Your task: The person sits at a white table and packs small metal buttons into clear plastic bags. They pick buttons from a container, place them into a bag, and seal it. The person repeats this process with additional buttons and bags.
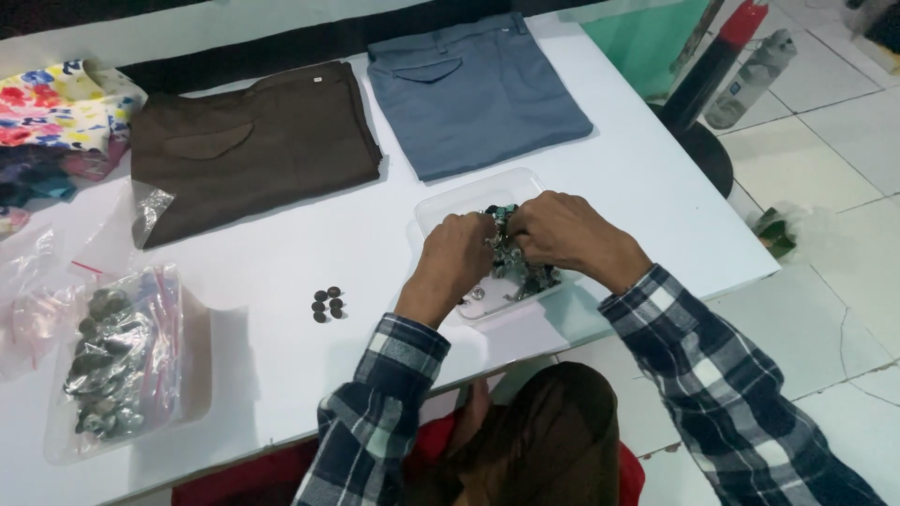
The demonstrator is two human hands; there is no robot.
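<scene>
Both of my hands meet over the clear tray [441, 208] near the front edge of the white surface [281, 253]. My left hand [459, 251] is curled into a loose fist, knuckles up, fingertips pinching at the heap of dark buttons [525, 267] in the tray; exactly which piece it has hold of I cannot tell. My right hand [562, 230] is curled the same way just beside it, the two almost touching, its fingertips down in the same heap, and what it grips is hidden by the fingers. A few small silvery pieces [476, 295] lie on the tray floor near my left wrist. To the left of the tray, apart from it, a small cluster of loose dark buttons [328, 304] sits on the surface. Farther left lies a clear bag of buttons [108, 361], with more crumpled clear bags [37, 281] beside it. Along the far side of the surface lie two folded trousers side by side, brown [248, 145] on the left and blue-grey [478, 89] on the right. Flowered cloth [52, 103] is bunched at the far left corner. My sleeves [394, 394] are dark plaid.
</scene>
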